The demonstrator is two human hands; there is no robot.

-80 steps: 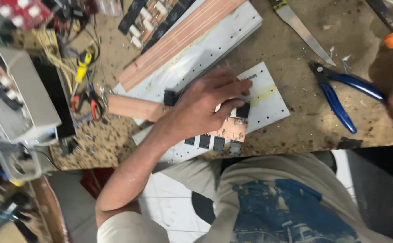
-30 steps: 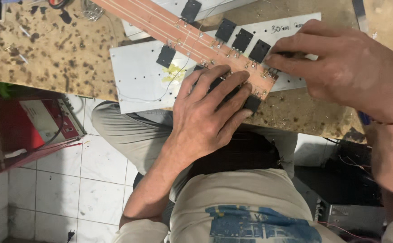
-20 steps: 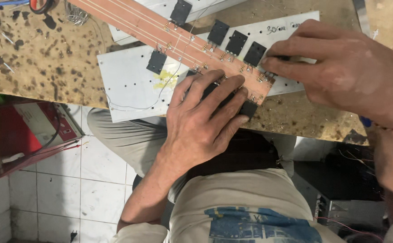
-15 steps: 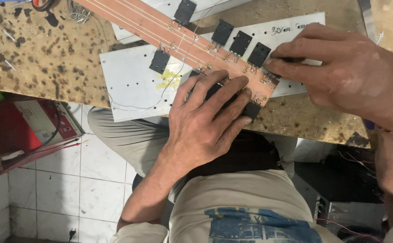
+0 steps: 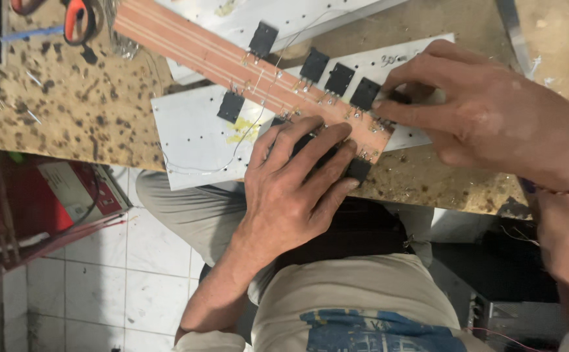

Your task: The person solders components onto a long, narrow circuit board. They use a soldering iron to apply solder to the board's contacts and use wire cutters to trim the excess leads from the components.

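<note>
A long copper strip board [image 5: 193, 49] lies slanted across a white drilled metal plate [image 5: 193, 137] on the speckled worktop [image 5: 69, 111]. Several black flat components [image 5: 314, 65] sit along both edges of the board. My left hand [image 5: 291, 189] lies palm down over the board's near edge, fingers pressing on the black components there. My right hand [image 5: 486, 111] reaches in from the right, and its fingertips pinch the black component at the board's right end. A thin wire [image 5: 232, 160] runs across the plate.
Orange-handled pliers [image 5: 75, 16] lie at the top left. A second white plate [image 5: 284, 16] lies behind the board. Under the table edge are a red box [image 5: 69, 189], white floor tiles [image 5: 102, 261] and a metal case [image 5: 512, 313] at lower right.
Since 2.7 s ago my right hand has come onto the board's right end. Over the last second both hands stay in place; only the view shifts slightly.
</note>
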